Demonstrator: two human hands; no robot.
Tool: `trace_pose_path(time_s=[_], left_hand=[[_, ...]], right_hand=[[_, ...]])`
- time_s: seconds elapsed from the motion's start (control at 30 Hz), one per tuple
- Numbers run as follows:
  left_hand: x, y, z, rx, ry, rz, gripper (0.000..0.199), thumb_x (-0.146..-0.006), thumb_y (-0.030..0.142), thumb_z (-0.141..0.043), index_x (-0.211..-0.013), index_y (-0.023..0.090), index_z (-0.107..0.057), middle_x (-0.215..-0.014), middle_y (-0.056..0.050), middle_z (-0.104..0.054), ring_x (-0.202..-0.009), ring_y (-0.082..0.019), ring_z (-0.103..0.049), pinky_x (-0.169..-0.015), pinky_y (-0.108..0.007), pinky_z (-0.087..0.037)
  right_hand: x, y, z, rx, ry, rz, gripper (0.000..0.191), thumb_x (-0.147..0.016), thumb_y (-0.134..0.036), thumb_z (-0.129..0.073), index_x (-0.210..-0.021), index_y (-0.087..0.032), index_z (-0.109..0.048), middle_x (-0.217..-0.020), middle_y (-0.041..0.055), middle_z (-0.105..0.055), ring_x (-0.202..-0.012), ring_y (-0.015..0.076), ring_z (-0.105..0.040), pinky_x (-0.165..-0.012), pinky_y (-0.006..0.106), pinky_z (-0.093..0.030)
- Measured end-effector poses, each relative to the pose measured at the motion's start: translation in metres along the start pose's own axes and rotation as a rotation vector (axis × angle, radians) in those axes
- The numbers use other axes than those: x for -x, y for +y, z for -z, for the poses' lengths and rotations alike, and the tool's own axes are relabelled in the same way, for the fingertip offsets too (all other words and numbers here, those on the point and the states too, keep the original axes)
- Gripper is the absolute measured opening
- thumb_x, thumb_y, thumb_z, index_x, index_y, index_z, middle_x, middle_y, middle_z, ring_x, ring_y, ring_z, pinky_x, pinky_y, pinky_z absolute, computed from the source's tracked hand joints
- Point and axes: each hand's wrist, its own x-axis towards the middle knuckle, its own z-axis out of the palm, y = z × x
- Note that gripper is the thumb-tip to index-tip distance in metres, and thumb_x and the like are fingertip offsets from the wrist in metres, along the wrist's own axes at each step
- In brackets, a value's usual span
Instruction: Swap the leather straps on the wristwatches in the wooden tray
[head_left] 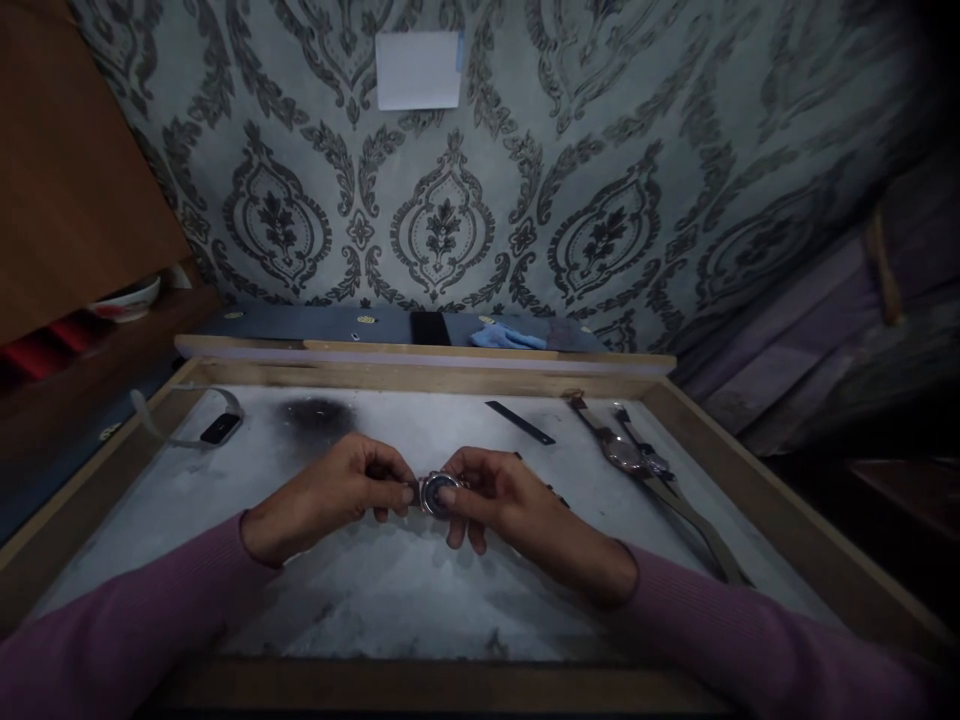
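A round wristwatch [439, 494] with a silver-coloured case and dark dial is held between my hands, above the middle of the white tray floor. My right hand [499, 495] grips the case, its thumb lying over the dial and the fingers behind. Thumb and forefinger of my left hand [360, 485] pinch a small dark piece at the watch's left side, apparently its strap; most of it is hidden. Beyond my right hand lies a black flat strip [520, 422]. Small dark bits [557, 496] show partly behind that hand.
A wooden rim [427, 372] surrounds the tray. Two watches lie at the right, one with a long tan strap [694, 520]. A smartwatch [220, 429] with a pale strap rests at the left. Behind the rim are a blue glove-like cloth [506, 337] and a black rectangular object [429, 328].
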Motion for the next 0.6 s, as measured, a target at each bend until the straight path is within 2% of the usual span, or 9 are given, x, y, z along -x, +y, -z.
trace_pose_path(time_s=[0.3,0.6], left_hand=[[0.0013,0.0046,-0.0025,-0.029,0.018,0.040,0.017,-0.062,0.028,-0.064,-0.070,0.013,-0.067,-0.056,0.002,-0.058,-0.049,-0.009,-0.042,-0.044,-0.021,-0.023],[0.0031,0.0092,-0.0031,-0.039,-0.001,0.090,0.015,-0.060,0.028,-0.063,-0.067,0.014,-0.065,-0.053,0.004,-0.055,-0.046,-0.008,-0.035,-0.043,-0.022,-0.019]], right_hand=[[0.0008,0.0022,0.0021,0.027,-0.008,0.022,0.030,-0.080,-0.042,-0.067,-0.081,-0.015,-0.054,-0.056,-0.0026,-0.058,-0.044,0.0073,-0.052,-0.039,0.018,-0.035],[0.0004,0.0020,0.0017,0.067,-0.005,0.019,0.028,-0.082,-0.041,-0.064,-0.082,-0.014,-0.055,-0.053,-0.0021,-0.057,-0.043,0.0071,-0.050,-0.040,0.017,-0.034]])
